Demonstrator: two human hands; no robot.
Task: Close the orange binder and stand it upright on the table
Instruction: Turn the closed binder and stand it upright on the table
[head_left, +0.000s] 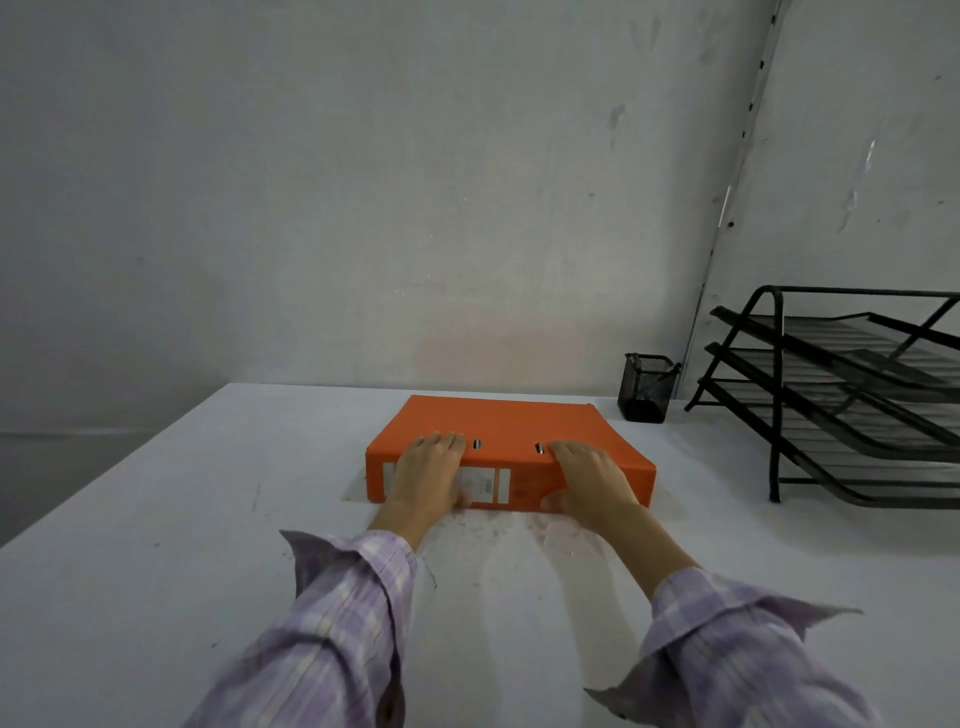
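Observation:
The orange binder lies flat and closed on the white table, its spine with a white label facing me. My left hand grips the left part of the spine, fingers over the top cover and thumb low on the spine. My right hand grips the right part of the spine the same way. Two metal slots on the cover show between my hands.
A small black mesh pen cup stands just behind the binder's right corner. A black three-tier wire tray rack fills the right side. A grey wall runs close behind the table; the table's left edge slants toward me.

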